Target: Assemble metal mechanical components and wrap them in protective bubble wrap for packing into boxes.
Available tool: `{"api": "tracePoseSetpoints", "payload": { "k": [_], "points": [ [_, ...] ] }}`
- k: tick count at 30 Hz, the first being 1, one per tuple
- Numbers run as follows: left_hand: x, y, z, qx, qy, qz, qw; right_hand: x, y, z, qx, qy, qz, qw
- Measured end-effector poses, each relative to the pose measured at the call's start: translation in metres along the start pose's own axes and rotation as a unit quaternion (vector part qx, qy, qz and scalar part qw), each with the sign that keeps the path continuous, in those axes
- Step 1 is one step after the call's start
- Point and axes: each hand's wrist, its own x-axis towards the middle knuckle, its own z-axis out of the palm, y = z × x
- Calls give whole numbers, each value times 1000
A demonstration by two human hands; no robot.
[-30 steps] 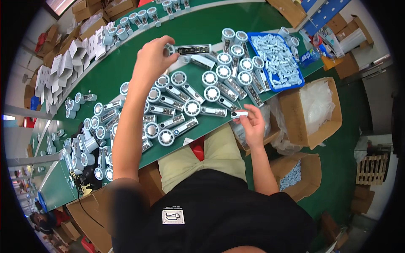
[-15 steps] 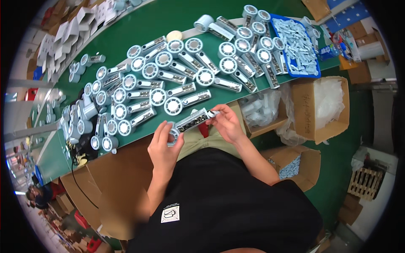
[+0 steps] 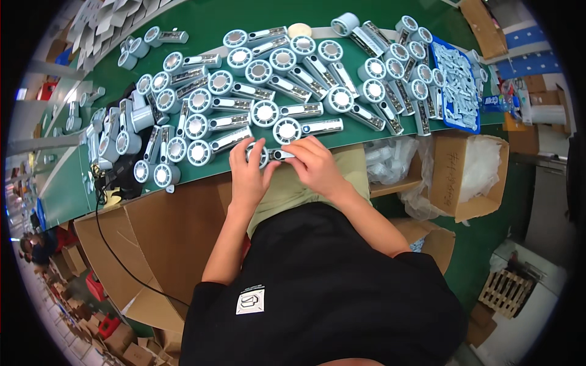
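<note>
Over the near edge of the green table, I hold a light-blue handheld fan (image 3: 278, 155) with both hands. My left hand (image 3: 248, 174) has its fingers wrapped round the fan's round head, hiding much of it. My right hand (image 3: 317, 168) pinches the handle from the other end, and its fingers cover most of that part. A small dark spot shows on the handle's upper face. Just beyond my hands lies another fan (image 3: 287, 130), its round grille facing up. Many similar fans (image 3: 199, 152) lie about it, several with circuit parts exposed in the handles.
A blue tray (image 3: 478, 125) of small light-blue parts sits at the table's right end. Below the edge stand cardboard boxes (image 3: 444, 177), one holding clear plastic bags. A black cable (image 3: 116, 256) hangs down at the left. White cartons line the far left.
The view has shifted, so the table's fans appear further right. My hands have drawn closer together on the fan, and its handle has turned, hiding the exposed circuit parts seen before.
</note>
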Motion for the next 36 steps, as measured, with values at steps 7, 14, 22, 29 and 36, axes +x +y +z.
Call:
{"api": "tracePoseSetpoints", "payload": {
  "k": [7, 14, 22, 29, 36],
  "points": [
    [5, -15, -3, -36, -38, 50, 997, 3, -3, -5, -33, -86, 21, 996],
    [5, -9, -4, -58, -41, 45, 996, -1, -10, -1, -36, -105, 83, 990],
    [9, -3, -4, -71, -68, 57, 994, -19, -1, 3, -37, -43, 90, 994],
    [8, 0, -6, -73, -89, 52, 992, -39, 1, 17, 79, 1, 218, 973],
    [-14, -8, -13, -65, -19, -19, 998, -22, -7, 37, 9, 3, 80, 997]
  ]
}}
